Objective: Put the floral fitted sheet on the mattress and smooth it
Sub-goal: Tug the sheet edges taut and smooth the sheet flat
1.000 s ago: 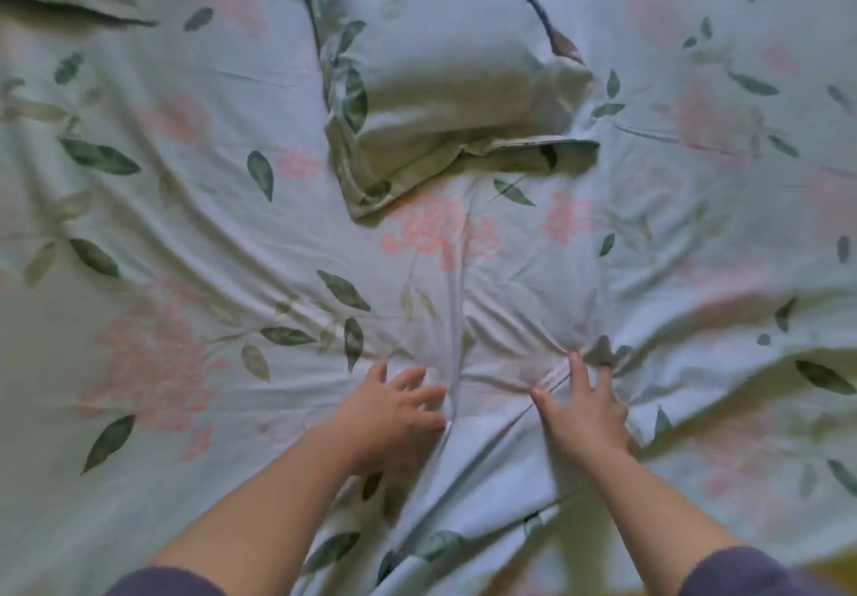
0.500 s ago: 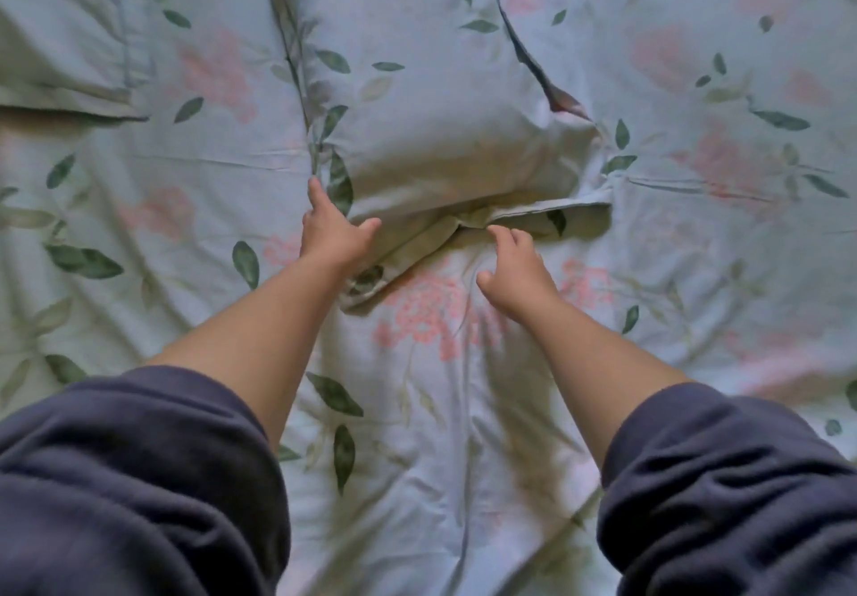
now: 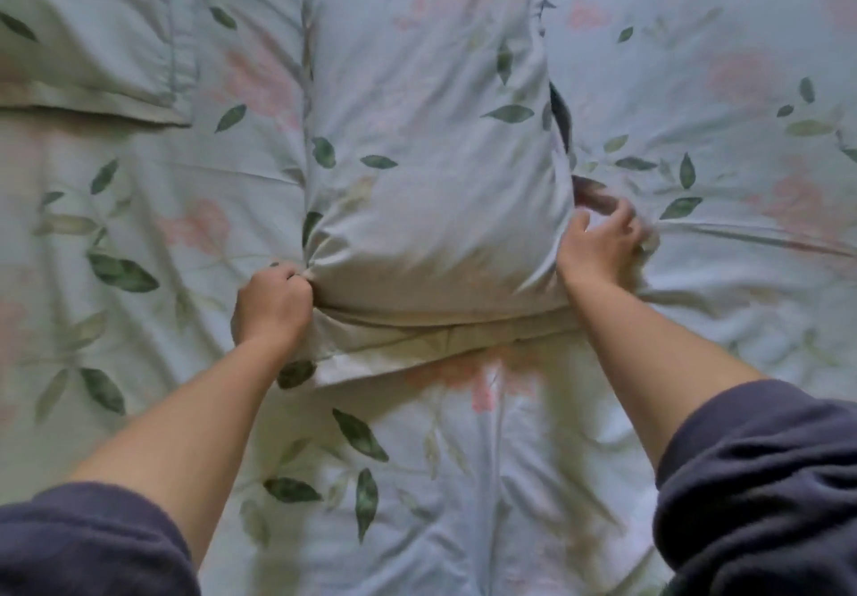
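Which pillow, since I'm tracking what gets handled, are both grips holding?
The middle pillow: the left grip holds its near-left corner, the right grip its near-right edge. The other pillow, at upper left, lies untouched.

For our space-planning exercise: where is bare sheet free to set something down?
Free: floral sheet between the forearms, below the middle pillow; between left pillow and left hand. Crowded: the corners that hand and the right hand grip.

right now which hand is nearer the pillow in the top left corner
Left. The left hand sits below and right of the corner pillow; the right hand is farther, across the middle pillow.
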Demonstrator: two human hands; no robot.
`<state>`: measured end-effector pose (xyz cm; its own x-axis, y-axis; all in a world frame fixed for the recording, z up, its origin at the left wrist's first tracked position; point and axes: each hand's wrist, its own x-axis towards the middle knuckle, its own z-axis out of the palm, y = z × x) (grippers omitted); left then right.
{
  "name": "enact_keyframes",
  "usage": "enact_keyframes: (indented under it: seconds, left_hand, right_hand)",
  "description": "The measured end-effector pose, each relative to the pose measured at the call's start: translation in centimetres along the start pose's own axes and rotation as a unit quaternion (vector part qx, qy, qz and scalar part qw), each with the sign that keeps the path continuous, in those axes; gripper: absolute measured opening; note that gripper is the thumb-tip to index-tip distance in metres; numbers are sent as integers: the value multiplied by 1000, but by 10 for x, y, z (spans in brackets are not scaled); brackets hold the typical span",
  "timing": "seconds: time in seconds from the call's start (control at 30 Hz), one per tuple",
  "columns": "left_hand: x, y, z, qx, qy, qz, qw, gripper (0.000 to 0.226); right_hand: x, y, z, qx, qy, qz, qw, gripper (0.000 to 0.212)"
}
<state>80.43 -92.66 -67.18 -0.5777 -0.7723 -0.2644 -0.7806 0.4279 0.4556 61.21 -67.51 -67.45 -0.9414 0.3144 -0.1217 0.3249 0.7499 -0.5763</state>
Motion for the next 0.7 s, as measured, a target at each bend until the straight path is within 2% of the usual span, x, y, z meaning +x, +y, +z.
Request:
enact_keyframes:
  seconds: [0.07,0.1,0.17,0.23,0.27,0.3,0.37,0.43,0.5,0.6,0.7]
  left_hand:
    - [14,4,-5,37,-31,-50,998,37]
    - [24,14,-7,-1,-39,-84,996,47]
    - [42,40,-7,-162,-76,-135,974,73]
    - [48,58,-4,-268,-144,-138,943,93]
    - [49,60,-2,-275,-161,-125,940,91]
    - [47,57,-4,-270,-149,-112,945,80]
    - [46,52,-13,-255,-78,-81,960,53]
    - [42,45,-35,-237,-34,-47,970,36]
    - [36,26,-66,-179,-29,-17,983,18]
    - [22,-28,-126,-122,-121,-59,983,32]
    - [1,-93,-189,-67,-210,-97,971,49]
  right_hand:
    - [-1,-11,10,66,-126,-27,990,67]
    - [-2,-16,15,101,-188,-28,977,78]
    - [-4,-23,23,143,-265,-10,954,98]
    - [-3,-21,25,179,-284,25,942,107]
    - [-3,-21,23,201,-289,43,935,106]
    - [-5,-20,20,216,-300,57,927,100]
    - [-8,-19,12,214,-353,68,908,86]
    - [-22,-25,-1,190,-448,90,869,80]
    - [-43,-32,-14,188,-512,117,830,81]
    - [-86,-45,-18,219,-493,162,826,88]
    - [-158,-67,0,277,-501,204,794,82]
